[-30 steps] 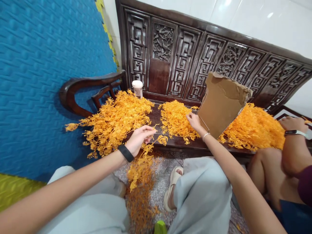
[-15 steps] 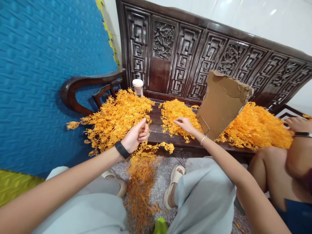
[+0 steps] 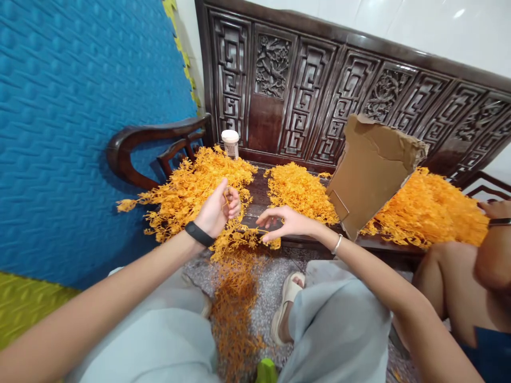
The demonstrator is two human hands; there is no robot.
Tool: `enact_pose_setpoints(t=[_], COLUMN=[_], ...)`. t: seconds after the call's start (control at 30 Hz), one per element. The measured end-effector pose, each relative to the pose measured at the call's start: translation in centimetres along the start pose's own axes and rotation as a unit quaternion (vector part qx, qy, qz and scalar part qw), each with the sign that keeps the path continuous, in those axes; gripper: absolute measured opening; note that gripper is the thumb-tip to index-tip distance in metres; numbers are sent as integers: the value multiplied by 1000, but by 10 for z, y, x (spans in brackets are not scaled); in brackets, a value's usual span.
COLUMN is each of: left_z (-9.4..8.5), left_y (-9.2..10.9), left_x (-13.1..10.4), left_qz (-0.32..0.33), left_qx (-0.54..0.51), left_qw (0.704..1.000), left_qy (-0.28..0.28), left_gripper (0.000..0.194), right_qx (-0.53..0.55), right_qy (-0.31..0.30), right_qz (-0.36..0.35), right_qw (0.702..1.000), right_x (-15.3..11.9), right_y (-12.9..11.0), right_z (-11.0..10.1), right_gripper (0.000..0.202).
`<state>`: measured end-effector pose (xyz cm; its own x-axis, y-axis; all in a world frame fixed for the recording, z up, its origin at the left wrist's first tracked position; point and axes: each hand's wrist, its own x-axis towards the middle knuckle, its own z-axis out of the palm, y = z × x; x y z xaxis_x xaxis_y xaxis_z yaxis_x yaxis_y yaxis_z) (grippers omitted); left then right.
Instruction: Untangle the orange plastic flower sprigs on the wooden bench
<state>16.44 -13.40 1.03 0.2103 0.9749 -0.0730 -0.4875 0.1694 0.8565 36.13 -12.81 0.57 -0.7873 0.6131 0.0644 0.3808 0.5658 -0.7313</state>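
Orange everywhere, but the bit that matters is the frilly strand by the front edge of the dark wood table, just below and to the right of the left hand. Its long axis runs pretty much sideways, and the bunchy end points right, just under the thumb of the right hand, so that's the hand nearer the tip. Right thumb and fingers are spread, not pinching anything. Left fingers are curled loosely with a thin orange stem showing between them; honestly too blurry to tell if it's really gripped. Big orange pile beyond the left hand, smaller orange heap beyond the right, tilted cardboard beside that.
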Motion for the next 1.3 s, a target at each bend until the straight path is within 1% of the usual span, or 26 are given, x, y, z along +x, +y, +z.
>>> enact_pose_setpoints(t=[0.13,0.23,0.3,0.4,0.5,0.57,0.63,0.7,0.77,0.8,0.87,0.93,1.0,1.1,1.17,1.23,1.3], left_z=[-5,-7,-8,-9,-10,-10,-9,-9,-9,-10,-11,-13,-13,-12,-9,-7,-4], left_y=[0,0,0,-1,-1,-1,-1,-1,-1,-1,-1,-2,-3,-5,-6,-8,-10], left_x=[4,6,8,11,13,13,14,14,14,15,15,16,16,16,16,17,17], left_qz=[4,0,1,0,-9,-12,-13,-11,-8,-9,-12,-13,-15,-21,-25,-28,-31], left_qx=[-1,-2,-5,-4,-2,-1,-1,-3,-1,1,5,6,6,6,7,10,14], left_qw=[1000,1000,1000,1000,1000,1000,1000,1000,1000,1000,1000,1000,1000,1000,999,999,999], left_qy=[10,11,12,9,8,12,14,10,5,4,7,12,17,20,19,17,14], left_gripper=[42,41,41,40,40,40,40,40,40,40,40,40,40,40,40,40,40], right_qx=[-87,-119,-89,5,120,183,228,264,288,295,297,288,268,199,129,57,-12], right_qy=[33,71,113,208,296,344,389,422,436,434,411,366,298,181,123,94,83], right_qz=[-56,-82,-70,-8,49,64,77,104,141,157,165,153,138,109,80,45,0], right_qw=[994,987,987,978,946,919,889,861,841,837,846,872,906,957,981,993,996], right_x=[0,2,4,6,10,13,15,16,13,11,7,4,4,6,9,12,14], right_y=[2,8,11,15,21,27,36,46,56,60,67,70,68,58,48,40,34], right_z=[1,4,4,3,-1,-5,-10,-16,-22,-25,-30,-32,-28,-15,-4,7,14], right_gripper=[37,22,19,21,18,15,16,18,19,19,18,17,19,23,26,33,39])
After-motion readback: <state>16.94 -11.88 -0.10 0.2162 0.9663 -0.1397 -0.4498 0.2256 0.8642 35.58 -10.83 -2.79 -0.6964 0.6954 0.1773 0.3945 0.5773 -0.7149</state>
